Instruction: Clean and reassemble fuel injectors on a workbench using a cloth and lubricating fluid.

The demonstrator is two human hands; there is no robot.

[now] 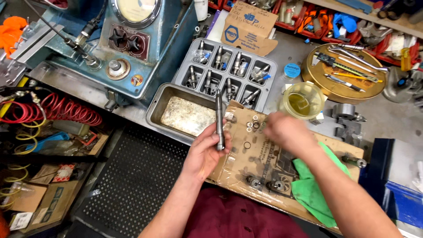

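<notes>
1. Left hand (203, 152) is wrapped around the lower end of a long, slim grey metal injector body (219, 120), holding it upright with its tip pointing away over the bench.
2. Right hand (286, 132) is blurred; it hovers over a sheet of brown cardboard (246, 169), fingers bent down toward a cluster of small metal washers and rings (252, 124). Whether it pinches one of them I cannot tell.
3. On the near edge of that cardboard lie two short round metal fittings (264, 184), with a crumpled green cloth (310, 187) under the right forearm.
4. Just left of the held injector sits a rectangular grey metal pan (158, 105) with a shiny foil-like lining.
5. Beyond the pan, a grey compartment tray (273, 70) holds similar injector parts, one or more to a cell.
6. Right of the tray stands a translucent plastic cup of yellowish liquid (302, 99), and farther right a round gold-coloured tin lid (341, 90) carrying a caliper and pens.
7. At far left stands a blue metal test machine (167, 39) with a round dial; red coiled hose (66, 112) lies at the left.
</notes>
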